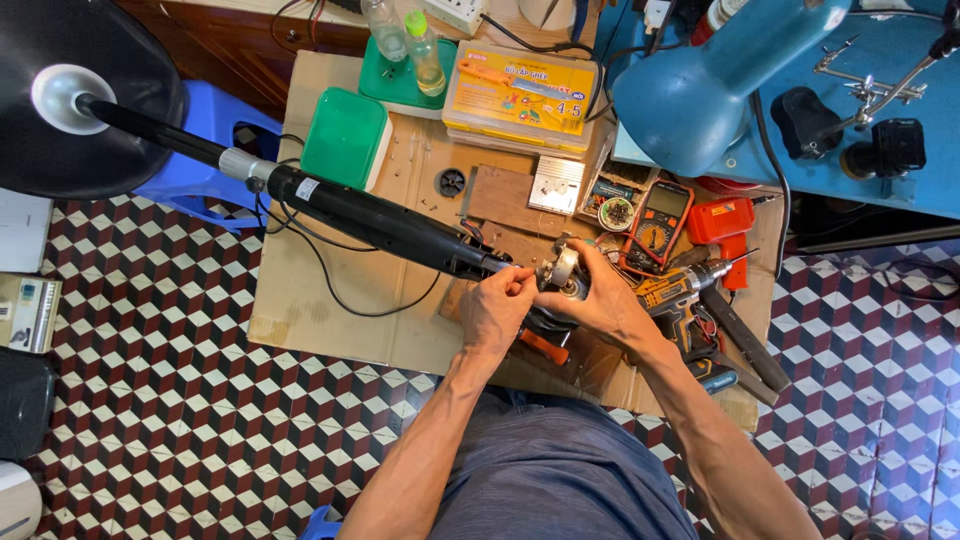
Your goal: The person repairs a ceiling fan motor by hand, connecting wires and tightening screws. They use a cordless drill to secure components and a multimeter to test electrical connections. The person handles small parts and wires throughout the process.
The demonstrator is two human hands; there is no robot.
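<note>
Checkered red, white and black floor tiles (pixel 180 380) spread under a flat sheet of brown cardboard (pixel 300 300) that serves as the work surface. Nearest the camera, at six o'clock, the person's lap in blue-grey cloth (pixel 560 470) fills the lower middle, and both bare forearms rise from it toward the centre. The left hand (pixel 497 308) has its fingertips pressed together, pinching something small at the end of the black fan pole (pixel 380 222); what is pinched is too small to tell. The right hand (pixel 600 300) is wrapped around a round metal motor (pixel 566 268), fingers curled over its top. The motor sits at the middle of the cardboard, touching the pole's end, with the hands on either side.

At three o'clock of the hands, just beside the right wrist, lies a yellow and black cordless drill (pixel 680 290), and beyond it a red tool (pixel 722 220) and an orange multimeter (pixel 655 222). The pole runs off toward ten o'clock to the round black fan base (pixel 70 100), which stands beside a blue plastic stool (pixel 215 150). Farther, at twelve o'clock, a yellow parts box (pixel 520 95) sits near a green lid (pixel 345 135) and two clear bottles (pixel 405 40). At one to two o'clock a blue desk lamp (pixel 710 80) leans over a blue table (pixel 880 180).
</note>
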